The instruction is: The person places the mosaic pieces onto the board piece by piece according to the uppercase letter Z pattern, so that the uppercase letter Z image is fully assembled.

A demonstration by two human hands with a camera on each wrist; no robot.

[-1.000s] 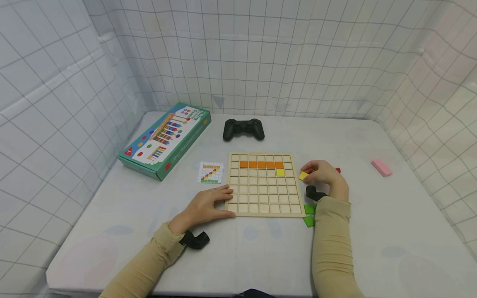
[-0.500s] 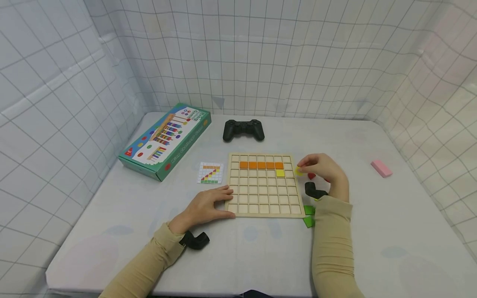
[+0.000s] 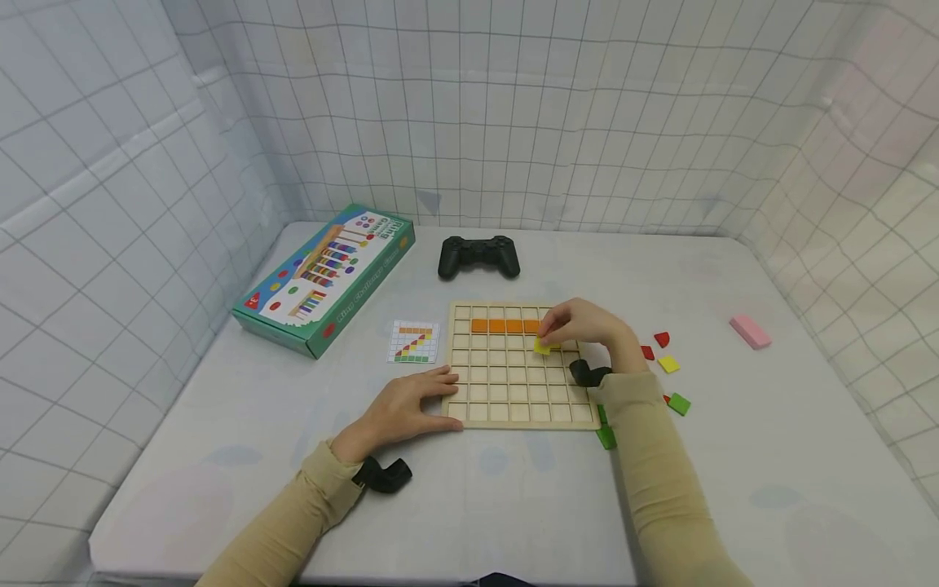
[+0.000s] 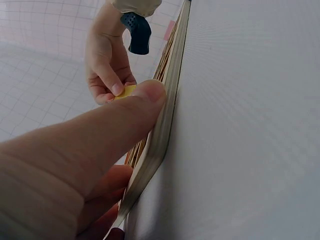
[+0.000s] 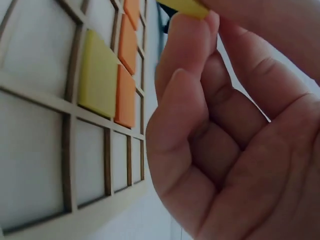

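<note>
A wooden grid board [image 3: 522, 424] lies mid-table. My right hand [image 3: 583, 322] is over its upper right part, pinching a yellow square tile [image 3: 541, 347] between thumb and fingertips. In the right wrist view, another yellow tile [image 5: 98, 75] sits in a cell beside orange tiles [image 5: 127, 44]; from the head, my right hand mostly covers it. A row of orange tiles [image 3: 497, 326] fills cells near the board's far edge. At the board's near left corner rests my left hand [image 3: 403, 405], thumb and fingers spread against its edge [image 4: 159, 135].
Left of the board lies a pattern card [image 3: 413, 342]. Right of it are red pieces [image 3: 662, 339], a loose yellow tile [image 3: 668, 364] and green tiles [image 3: 679, 403]. A game box [image 3: 326, 281], a black game controller [image 3: 479, 257] and a pink block [image 3: 750, 332] stand farther out.
My right hand has carried the yellow tile leftward from beside the board to over its cells. Loose pieces at the right have come into sight. My left hand stays in place.
</note>
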